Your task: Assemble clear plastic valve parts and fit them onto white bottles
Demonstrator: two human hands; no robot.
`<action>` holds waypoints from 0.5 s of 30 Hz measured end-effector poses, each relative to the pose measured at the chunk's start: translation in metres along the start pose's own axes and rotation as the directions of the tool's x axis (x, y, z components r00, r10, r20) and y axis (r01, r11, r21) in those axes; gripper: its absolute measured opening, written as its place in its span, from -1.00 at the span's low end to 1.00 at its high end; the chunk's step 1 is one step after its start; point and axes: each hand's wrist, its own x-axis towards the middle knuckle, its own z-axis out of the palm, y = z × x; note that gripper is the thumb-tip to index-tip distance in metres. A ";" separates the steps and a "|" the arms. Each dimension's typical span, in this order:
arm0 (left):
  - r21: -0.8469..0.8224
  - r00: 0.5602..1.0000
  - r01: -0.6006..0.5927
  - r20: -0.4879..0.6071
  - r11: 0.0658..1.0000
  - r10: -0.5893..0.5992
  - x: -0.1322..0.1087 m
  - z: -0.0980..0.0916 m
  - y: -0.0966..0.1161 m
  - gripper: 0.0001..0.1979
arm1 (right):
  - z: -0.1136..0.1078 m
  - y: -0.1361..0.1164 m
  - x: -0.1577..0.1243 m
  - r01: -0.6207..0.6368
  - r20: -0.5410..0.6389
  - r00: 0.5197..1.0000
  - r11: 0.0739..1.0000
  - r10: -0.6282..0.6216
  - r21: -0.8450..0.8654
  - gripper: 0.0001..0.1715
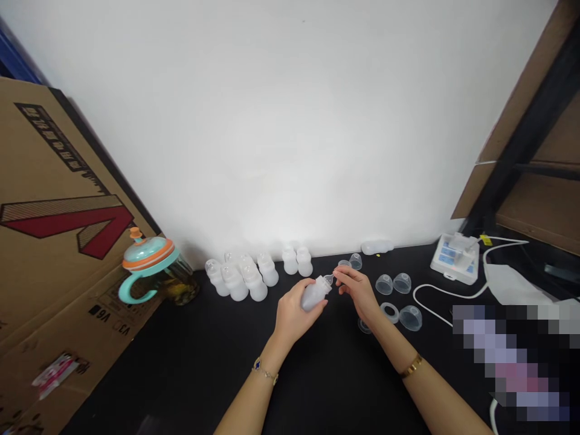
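My left hand (294,311) is wrapped round a small white bottle (313,296), tilted with its neck toward the upper right. At the bottle's mouth is a clear nipple (328,279), its tip pinched between the fingers of my right hand (356,287). To the left stand several white bottles with clear tops (254,283), and two more (298,260) stand near the wall. Right of my right hand lie several clear dome caps (410,318) and a clear ring (389,312); another ring (364,326) is partly hidden by my right forearm.
A teal and orange lidded jug (151,257) stands at the left beside a large cardboard box (54,181). A white case (455,260), a white cable (435,289) and a white sheet (516,287) are at the right. Behind the black table (203,368) rises a white wall.
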 end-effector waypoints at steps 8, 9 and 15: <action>-0.001 1.000 -0.025 0.014 1.000 0.025 -0.001 0.000 -0.002 -0.48 | -0.001 0.002 0.001 0.038 -0.007 0.999 0.999 -0.038 -0.013 -0.64; -0.003 0.999 -0.044 0.007 0.999 0.044 -0.001 0.000 -0.002 -0.45 | 0.000 0.002 0.001 0.039 -0.008 0.999 0.999 -0.039 -0.016 -0.63; -0.007 0.992 -0.125 -0.022 0.992 0.125 -0.001 0.001 -0.004 -0.53 | 0.001 0.001 0.000 0.023 -0.003 1.000 1.000 -0.023 -0.006 -0.62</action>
